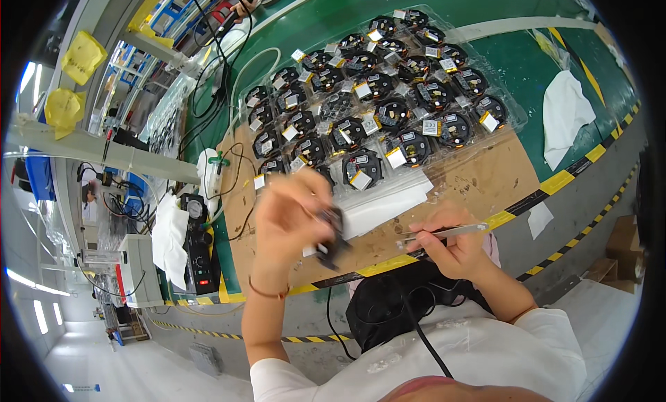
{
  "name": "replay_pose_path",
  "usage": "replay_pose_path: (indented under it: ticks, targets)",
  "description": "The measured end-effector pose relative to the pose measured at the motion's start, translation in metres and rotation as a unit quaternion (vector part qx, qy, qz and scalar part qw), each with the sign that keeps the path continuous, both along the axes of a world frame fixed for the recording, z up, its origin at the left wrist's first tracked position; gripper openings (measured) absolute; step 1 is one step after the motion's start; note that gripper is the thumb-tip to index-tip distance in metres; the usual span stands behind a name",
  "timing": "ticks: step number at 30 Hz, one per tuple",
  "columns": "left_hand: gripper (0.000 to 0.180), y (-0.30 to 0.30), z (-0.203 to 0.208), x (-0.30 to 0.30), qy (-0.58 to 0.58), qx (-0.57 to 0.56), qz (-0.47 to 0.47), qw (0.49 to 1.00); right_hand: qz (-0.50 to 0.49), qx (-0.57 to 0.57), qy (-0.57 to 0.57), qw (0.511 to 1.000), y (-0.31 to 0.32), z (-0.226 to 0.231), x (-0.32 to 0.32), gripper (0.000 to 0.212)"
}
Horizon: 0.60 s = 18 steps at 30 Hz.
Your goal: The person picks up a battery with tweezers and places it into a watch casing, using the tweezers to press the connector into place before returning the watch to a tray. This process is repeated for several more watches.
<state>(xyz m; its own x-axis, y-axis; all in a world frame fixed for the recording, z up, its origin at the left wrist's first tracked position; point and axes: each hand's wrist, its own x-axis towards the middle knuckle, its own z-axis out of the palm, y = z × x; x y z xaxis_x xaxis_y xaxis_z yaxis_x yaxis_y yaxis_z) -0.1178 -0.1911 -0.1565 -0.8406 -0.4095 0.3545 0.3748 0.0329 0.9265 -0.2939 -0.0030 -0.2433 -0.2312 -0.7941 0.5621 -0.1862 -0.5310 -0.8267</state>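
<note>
My left hand (293, 211) is closed on a black round electronic part (334, 244), smeared by motion, above the near edge of the bench. Thin metal tweezers (454, 231) lie pinched in my right hand (451, 249), their tips pointing left toward the other hand. Whether the tips grip anything is too small to tell. Beyond both hands, a clear plastic tray (512, 116) bears rows of similar round black assemblies (392, 115), many with small silver-white battery packs (431, 128) beside or on them. White paper (388, 206) lies between my hands and the tray.
Under the tray's near side is a brown cardboard sheet (479, 172) on the green bench. Black-and-yellow tape (556, 182) runs along the front edge. A black control box (202, 263) and a white cloth (171, 239) stand at left, cables nearby. Another white cloth (565, 114) lies right.
</note>
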Motion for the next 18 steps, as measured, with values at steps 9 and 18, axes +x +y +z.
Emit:
replay_pose_path:
  ticks: [9, 18]
  targets:
    - [0.016, 0.063, -0.005, 0.007, -0.334, -0.363, 0.037, 0.869, 0.009, 0.024, 0.003, 1.000, 0.000, 0.002, 0.000, 0.022]
    - [0.017, 0.064, -0.016, -0.004, -0.237, -0.411, 0.060, 0.878, 0.002, 0.014, 0.016, 1.000, -0.001, 0.006, -0.001, 0.019]
